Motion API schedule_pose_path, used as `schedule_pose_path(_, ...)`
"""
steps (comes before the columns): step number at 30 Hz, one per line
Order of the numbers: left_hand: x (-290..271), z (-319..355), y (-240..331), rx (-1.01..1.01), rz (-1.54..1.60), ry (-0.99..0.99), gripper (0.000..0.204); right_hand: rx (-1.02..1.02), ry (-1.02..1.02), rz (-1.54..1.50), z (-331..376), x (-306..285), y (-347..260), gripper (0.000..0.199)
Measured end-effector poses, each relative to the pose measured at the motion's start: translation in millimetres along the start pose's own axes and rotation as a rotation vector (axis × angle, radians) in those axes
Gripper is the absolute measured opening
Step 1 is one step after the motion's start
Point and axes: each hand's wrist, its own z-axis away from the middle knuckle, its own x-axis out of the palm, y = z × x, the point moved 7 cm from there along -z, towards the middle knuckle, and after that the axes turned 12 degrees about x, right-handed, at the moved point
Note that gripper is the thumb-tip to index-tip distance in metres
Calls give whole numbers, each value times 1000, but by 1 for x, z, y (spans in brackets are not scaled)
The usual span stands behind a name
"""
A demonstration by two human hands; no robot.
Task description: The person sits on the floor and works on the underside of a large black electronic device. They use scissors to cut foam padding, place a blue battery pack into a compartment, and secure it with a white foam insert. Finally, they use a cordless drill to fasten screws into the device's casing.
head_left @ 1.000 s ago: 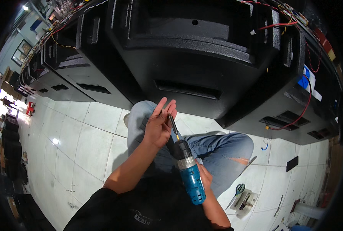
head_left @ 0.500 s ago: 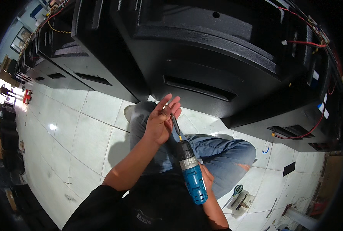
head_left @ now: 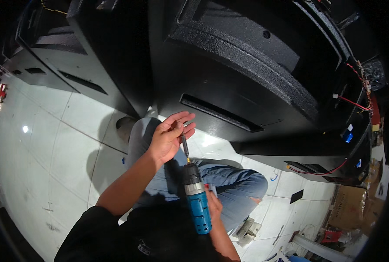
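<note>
My right hand (head_left: 214, 206) is wrapped round the grip of a teal and black cordless drill (head_left: 199, 208), which partly hides it. The drill is over my lap with its chuck turned away from me. A long dark driver bit (head_left: 185, 147) sticks out of the chuck. At the bit's tip my left hand (head_left: 165, 140) pinches with thumb and forefinger, its other fingers loosely stretched. Whatever small thing lies in that pinch is too hidden to make out. Just beyond stands a large black cabinet (head_left: 177, 74) with a long slot (head_left: 220, 114) in its front.
More black cabinets (head_left: 87, 74) stand at the left, and a low black one (head_left: 290, 159) at the right. Red wires (head_left: 351, 103) hang at the far right. A small tray (head_left: 247, 231), a dark flat plate (head_left: 296, 196) and a cardboard box (head_left: 348, 207) are on the tiled floor (head_left: 72, 153).
The view has shifted, so hands, drill and cabinets sit differently in it. My left hand remains at the bit's tip, and my right hand keeps hold of the drill.
</note>
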Motion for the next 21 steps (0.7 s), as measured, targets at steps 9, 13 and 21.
schedule_pose_path(9, 22, -33, -17, -186, -43, -69, 56, -86, -392, 227, -24, 36, -48, 97)
schedule_pose_path(13, 30, -42, -26, -231, 80, -137, 59, -134, -233, 169, -33, 40, -51, 98)
schedule_pose_path(21, 31, -76, -69, 177, 24, -169, 40, -276, -122, 24, -54, 29, -55, 103)
